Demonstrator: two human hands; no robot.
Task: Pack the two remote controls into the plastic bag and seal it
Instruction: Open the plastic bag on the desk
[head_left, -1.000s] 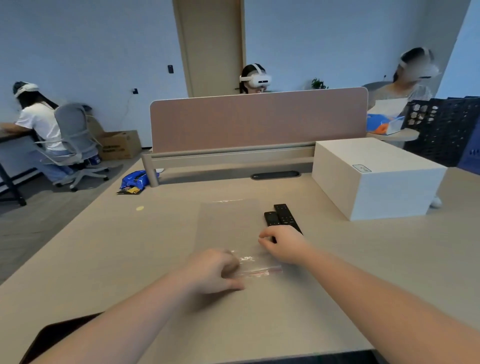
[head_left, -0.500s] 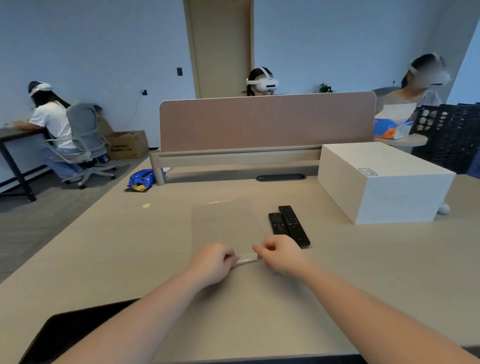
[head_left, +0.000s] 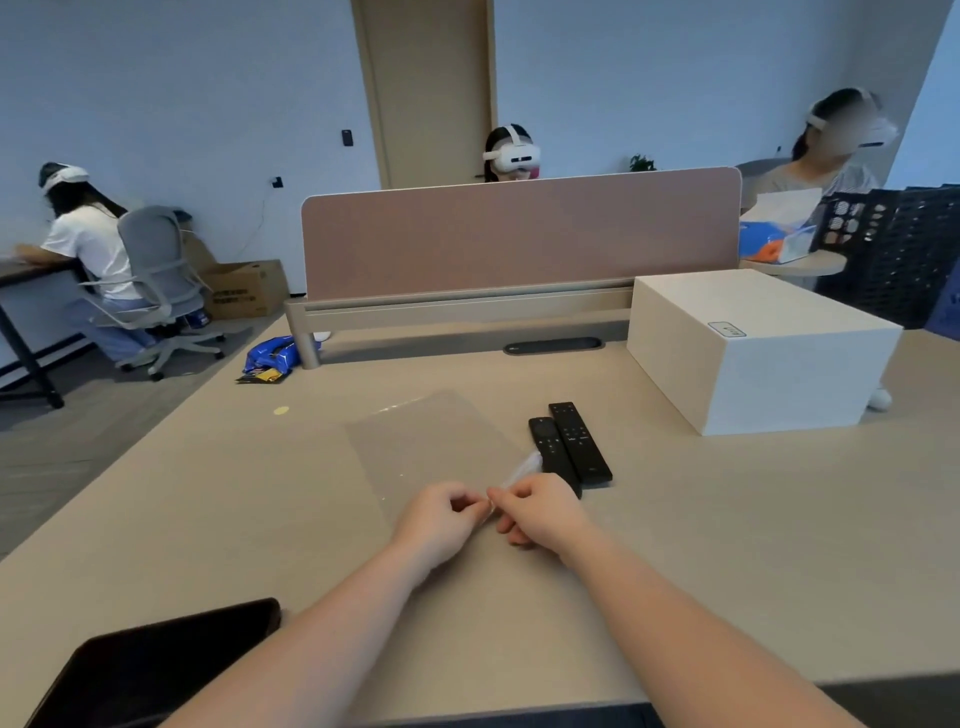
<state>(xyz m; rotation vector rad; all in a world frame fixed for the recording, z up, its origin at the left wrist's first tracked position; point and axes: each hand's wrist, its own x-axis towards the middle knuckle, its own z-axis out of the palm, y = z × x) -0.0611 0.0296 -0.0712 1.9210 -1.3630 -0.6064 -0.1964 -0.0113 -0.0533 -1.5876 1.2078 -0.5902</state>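
Here I have both hands on the near edge of the plastic bag (head_left: 431, 447), which lies flat on the table (head_left: 208, 519) with its closed end pointing away from me. My left hand (head_left: 441, 519) and right hand (head_left: 540, 512) meet at the bag's mouth, fingers drawn narrow in a pinch on the zip strip, which lifts a little to the right of my right hand. The step in hand, as I judge it, is parting the mouth. To do it well I should pinch one layer with each hand, not both layers together, and pull them apart gently across the seal, so the opening gapes wide enough for a remote to slide in lengthwise.

The two remote controls (head_left: 569, 447) lie side by side, touching, just right of the bag and just beyond my right hand, both still outside it. They are within easy reach, so I would keep the left hand holding the mouth open and feed them in with the right.

As for writing, the remotes carry small marks too fine to read. The white box (head_left: 769, 358) at far right bears a small label, illegible. The cardboard box (head_left: 244, 293) by the far wall has print I cannot make out.
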